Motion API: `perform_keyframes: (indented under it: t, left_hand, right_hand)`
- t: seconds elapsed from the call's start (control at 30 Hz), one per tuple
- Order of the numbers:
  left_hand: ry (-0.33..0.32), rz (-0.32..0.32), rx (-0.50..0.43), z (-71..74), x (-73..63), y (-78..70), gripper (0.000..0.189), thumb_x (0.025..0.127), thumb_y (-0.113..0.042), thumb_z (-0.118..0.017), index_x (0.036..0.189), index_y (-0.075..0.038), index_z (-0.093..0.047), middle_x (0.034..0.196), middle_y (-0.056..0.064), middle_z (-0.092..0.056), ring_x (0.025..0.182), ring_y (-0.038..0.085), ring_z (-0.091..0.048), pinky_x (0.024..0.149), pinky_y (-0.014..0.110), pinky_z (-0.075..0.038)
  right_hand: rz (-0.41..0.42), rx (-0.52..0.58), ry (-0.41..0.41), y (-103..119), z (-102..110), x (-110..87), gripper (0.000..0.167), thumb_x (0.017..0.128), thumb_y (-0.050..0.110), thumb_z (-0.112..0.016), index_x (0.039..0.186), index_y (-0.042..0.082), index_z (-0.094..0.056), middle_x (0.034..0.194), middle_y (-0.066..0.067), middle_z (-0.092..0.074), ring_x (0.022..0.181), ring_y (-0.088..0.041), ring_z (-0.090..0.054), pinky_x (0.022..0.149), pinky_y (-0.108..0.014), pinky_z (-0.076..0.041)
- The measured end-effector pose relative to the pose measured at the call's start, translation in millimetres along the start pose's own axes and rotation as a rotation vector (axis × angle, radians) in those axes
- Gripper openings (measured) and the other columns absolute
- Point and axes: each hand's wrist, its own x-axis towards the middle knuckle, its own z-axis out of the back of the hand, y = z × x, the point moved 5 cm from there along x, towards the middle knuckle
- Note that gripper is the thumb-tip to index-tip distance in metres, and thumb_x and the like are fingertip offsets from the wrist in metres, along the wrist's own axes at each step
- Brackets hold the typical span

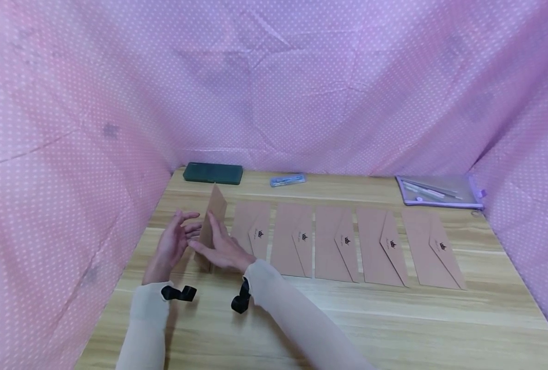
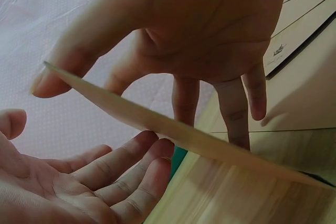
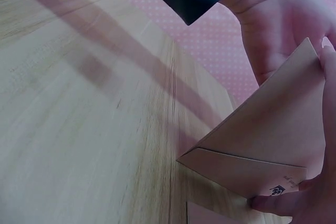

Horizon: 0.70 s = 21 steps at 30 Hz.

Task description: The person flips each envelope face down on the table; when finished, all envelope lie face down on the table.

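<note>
A brown paper envelope (image 1: 217, 203) stands on edge above the left part of the table, tilted. My right hand (image 1: 227, 252) holds it from its right side, thumb at one edge and fingers spread along its face. On its other side is my left hand (image 1: 173, 245), palm turned up, relaxed fingertips right at the paper in the left wrist view. A flap with a small dark crown print shows on the held envelope (image 3: 252, 174) in the right wrist view. To the right, several matching envelopes (image 1: 292, 226) lie flat in a row, crown prints up.
A dark green case (image 1: 212, 173) lies at the back left, with a small blue clear packet (image 1: 287, 180) beside it. At the back right is a purple-edged zip pouch (image 1: 440, 204) holding pens. Pink dotted cloth (image 1: 274, 103) hangs around the wooden table (image 1: 394, 329).
</note>
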Motion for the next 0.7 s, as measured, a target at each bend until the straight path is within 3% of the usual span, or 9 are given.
perform_keyframes:
  t: [0.27, 0.47, 0.7]
  left_hand:
    - [0.023, 0.022, -0.015, -3.2, 0.9, 10.5, 0.045, 0.109, -0.044, -0.021, 0.116, -0.022, -0.06, 0.099, -0.01, -0.076, 0.089, 0.004, -0.069, 0.075, 0.019, -0.055]
    - [0.063, 0.01, -0.036, -5.2, 2.5, 19.8, 0.049, 0.109, -0.043, -0.021, 0.11, -0.026, -0.067, 0.1, -0.009, -0.075, 0.088, 0.002, -0.069, 0.071, 0.018, -0.055]
    - [0.055, 0.115, -0.076, -5.2, 0.9, 34.7, 0.048, 0.109, -0.046, -0.023, 0.105, -0.028, -0.068, 0.089, -0.012, -0.074, 0.074, -0.004, -0.064, 0.06, 0.01, -0.045]
  right_hand:
    - [0.014, -0.007, -0.032, -1.6, 3.9, -0.3, 0.082, 0.096, 0.066, -0.046, 0.154, 0.053, 0.009, 0.171, -0.001, -0.01, 0.143, -0.041, -0.042, 0.108, -0.061, -0.043]
    - [0.041, 0.014, -0.045, -2.9, 7.4, -1.4, 0.076, 0.097, 0.063, -0.048, 0.151, 0.061, 0.005, 0.171, -0.004, -0.011, 0.146, -0.041, -0.037, 0.11, -0.063, -0.041]
    - [0.082, 0.051, -0.062, -4.4, 8.8, -5.0, 0.08, 0.097, 0.059, -0.049, 0.159, 0.044, 0.0, 0.17, -0.003, -0.013, 0.152, -0.033, -0.03, 0.117, -0.058, -0.035]
